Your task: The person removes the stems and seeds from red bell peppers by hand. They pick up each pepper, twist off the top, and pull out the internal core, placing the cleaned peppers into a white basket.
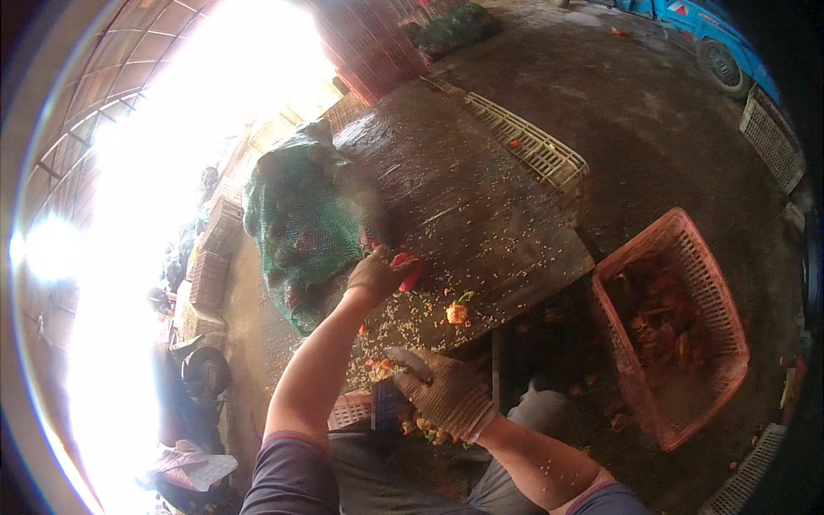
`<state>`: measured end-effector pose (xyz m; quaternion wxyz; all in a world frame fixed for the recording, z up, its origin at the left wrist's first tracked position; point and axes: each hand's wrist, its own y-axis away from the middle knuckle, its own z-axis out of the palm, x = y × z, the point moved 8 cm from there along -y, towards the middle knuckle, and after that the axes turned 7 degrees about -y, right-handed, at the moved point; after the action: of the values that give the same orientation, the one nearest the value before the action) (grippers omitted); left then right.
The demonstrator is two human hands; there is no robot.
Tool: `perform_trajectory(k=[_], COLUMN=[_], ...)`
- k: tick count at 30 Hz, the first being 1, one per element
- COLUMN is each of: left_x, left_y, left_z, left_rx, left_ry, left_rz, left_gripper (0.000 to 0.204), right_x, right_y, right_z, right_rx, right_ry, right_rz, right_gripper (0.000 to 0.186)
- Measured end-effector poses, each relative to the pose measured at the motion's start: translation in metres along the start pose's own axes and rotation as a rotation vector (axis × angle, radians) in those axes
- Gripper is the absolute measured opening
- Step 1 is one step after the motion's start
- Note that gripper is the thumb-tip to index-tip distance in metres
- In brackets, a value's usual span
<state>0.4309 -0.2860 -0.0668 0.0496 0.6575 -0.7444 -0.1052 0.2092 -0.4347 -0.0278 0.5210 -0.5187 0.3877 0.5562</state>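
My gloved left hand [375, 273] is closed round a red pepper [408, 269], beside the mouth of a green net bag [302, 227] lying on the worktable [481, 202]. Nearer to me, my gloved right hand [445, 395] grips a short, grey, curved tool [411, 362], perhaps a knife; its handle is hidden by the fingers. An orange pepper core [457, 313] with a green stem lies on the table between the hands, to their right. Pale seeds and small orange scraps [378, 369] are scattered around it.
To the right stands a red plastic crate [730, 330] with red pepper pieces inside. A yellowish crate [532, 146] lies along the table's far side. Red crates [369, 51] are stacked at the back; a blue vehicle [717, 34] stands far right. Pepper cores [429, 429] lie below the table edge.
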Motion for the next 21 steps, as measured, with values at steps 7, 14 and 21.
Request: perform_trajectory(k=[7,14,21], left_x=[0.009,-0.013,-0.081], left_y=[-0.050,0.027,0.188], left_z=[0.092,0.058,0.072], left_rx=[-0.472,-0.267,-0.239], left_ry=[-0.348,0.629,1.789], left_rz=[0.267,-0.032,-0.196], left_gripper=[0.028,0.036,0.067], right_x=[0.000,0.014,0.018], right_y=[-0.006,-0.011,-0.014], right_z=[-0.006,0.002,0.025], right_rx=[-0.092,-0.079,-0.022], right_ry=[0.087,0.089,0.278], right_rz=[0.143,0.191,0.194], right_gripper=[0.034,0.037,0.035])
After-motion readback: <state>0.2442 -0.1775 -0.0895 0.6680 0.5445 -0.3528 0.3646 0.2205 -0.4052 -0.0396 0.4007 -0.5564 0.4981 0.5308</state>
